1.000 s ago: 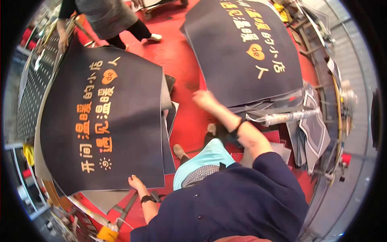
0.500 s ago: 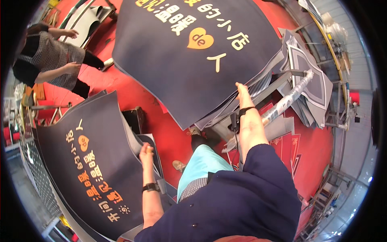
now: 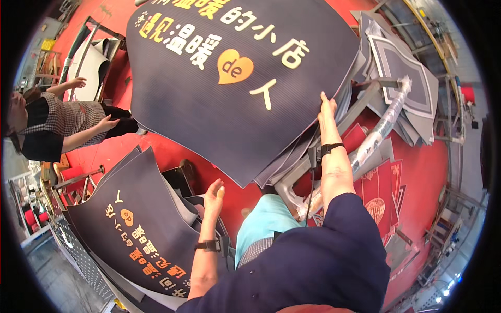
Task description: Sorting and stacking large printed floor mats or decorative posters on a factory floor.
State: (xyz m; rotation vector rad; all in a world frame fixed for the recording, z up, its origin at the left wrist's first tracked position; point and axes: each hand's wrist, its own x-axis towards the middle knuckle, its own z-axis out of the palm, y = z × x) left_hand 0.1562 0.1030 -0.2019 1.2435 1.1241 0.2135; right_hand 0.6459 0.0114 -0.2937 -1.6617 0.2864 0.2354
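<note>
My right hand point(image 3: 327, 110) reaches forward to the right edge of the top dark grey doormat point(image 3: 209, 99), printed with pale lettering and an orange heart, which lies on a stack of similar mats on a table. The fingers lie flat along that edge; whether they grip it is not clear. My left hand point(image 3: 213, 194) hovers open, holding nothing, between that stack and a second stack of dark mats point(image 3: 141, 219) with orange lettering at the lower left.
Another person point(image 3: 62, 125) in a checked apron stands at the left with both hands out. A roll wrapped in plastic film point(image 3: 381, 125) on a metal frame and red mats point(image 3: 381, 193) lie to the right. The floor point(image 3: 151, 151) is red.
The view has swung toward the lettered mat stack, which now fills the upper middle. My right hand stays at its edge; my left hand has risen beside the lower-left stack.
</note>
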